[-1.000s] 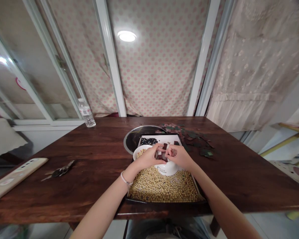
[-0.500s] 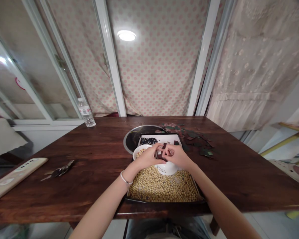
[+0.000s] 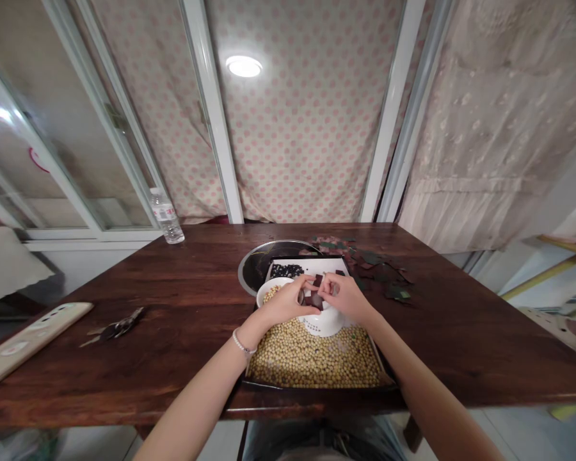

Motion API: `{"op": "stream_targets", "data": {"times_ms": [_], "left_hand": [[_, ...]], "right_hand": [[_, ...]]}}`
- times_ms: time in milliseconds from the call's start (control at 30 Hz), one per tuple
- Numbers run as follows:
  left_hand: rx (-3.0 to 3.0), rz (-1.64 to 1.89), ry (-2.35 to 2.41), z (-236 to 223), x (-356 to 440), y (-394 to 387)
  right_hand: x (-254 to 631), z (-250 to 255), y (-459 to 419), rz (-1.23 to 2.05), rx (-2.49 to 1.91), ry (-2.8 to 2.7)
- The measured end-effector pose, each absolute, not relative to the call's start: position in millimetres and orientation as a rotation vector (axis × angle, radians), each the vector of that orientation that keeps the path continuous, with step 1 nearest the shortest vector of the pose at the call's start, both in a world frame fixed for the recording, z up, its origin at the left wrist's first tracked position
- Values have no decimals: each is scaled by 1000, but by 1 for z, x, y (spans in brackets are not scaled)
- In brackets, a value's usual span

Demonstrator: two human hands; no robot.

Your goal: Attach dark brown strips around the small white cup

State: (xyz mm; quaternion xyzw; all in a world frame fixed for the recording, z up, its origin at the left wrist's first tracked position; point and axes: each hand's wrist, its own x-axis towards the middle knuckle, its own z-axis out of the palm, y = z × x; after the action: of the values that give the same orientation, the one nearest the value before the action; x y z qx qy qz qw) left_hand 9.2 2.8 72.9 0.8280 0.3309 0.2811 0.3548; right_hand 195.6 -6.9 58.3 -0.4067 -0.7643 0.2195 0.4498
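Dark brown square pieces (image 3: pixel 315 301) are held up over the centre of a black-rimmed baking tray (image 3: pixel 317 385), gripped between the fingertips of both hands. The left hand (image 3: pixel 287 305), with a beaded bracelet (image 3: pixel 242 345) on its wrist, is curled inward, and the right hand (image 3: pixel 348 298) is bent toward it, so that the fingertips nearly meet around the pieces. Exactly how many pieces are held cannot be told, as they are partly hidden by the fingers.

Directly below the hands, a white dotted dish (image 3: pixel 324 325) sits on a layer of soybeans (image 3: pixel 312 358) that fills the near part of the tray. A white bowl of soybeans (image 3: pixel 271 292) is just beside the left hand. Black beans (image 3: pixel 287 271) lie on a white panel (image 3: pixel 333 266) beyond the hands, and a round dark plate (image 3: pixel 250 272) is partly tucked behind the tray.

Scattered dark green and reddish scraps (image 3: pixel 374 272) lie to the right on the wooden table (image 3: pixel 173 282). Scissors (image 3: pixel 118 329) and a beige board (image 3: pixel 33 336) are well to the left, and a plastic water bottle (image 3: pixel 166 218) stands at the far edge.
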Motion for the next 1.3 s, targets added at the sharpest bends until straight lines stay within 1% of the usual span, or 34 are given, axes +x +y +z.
{"op": "stream_targets", "data": {"times_ms": [167, 367, 567, 767, 967, 1167, 1300], "left_hand": [[2146, 730, 852, 72, 9, 3], [2155, 729, 849, 72, 9, 5], [2151, 732, 823, 71, 9, 5], [2157, 737, 845, 71, 9, 5], [2153, 734, 819, 71, 9, 5], [2152, 740, 839, 72, 9, 5], [2146, 733, 825, 72, 9, 4]], "right_hand": [[196, 57, -7, 587, -973, -1943], [194, 57, -3, 524, -995, -1897], [192, 58, -8, 591, -950, -1951], [194, 57, -3, 533, -1002, -1881], [192, 56, -8, 584, -975, -1928], [193, 57, -4, 519, -1023, -1877], [194, 55, -8, 539, -1011, -1907]]}}
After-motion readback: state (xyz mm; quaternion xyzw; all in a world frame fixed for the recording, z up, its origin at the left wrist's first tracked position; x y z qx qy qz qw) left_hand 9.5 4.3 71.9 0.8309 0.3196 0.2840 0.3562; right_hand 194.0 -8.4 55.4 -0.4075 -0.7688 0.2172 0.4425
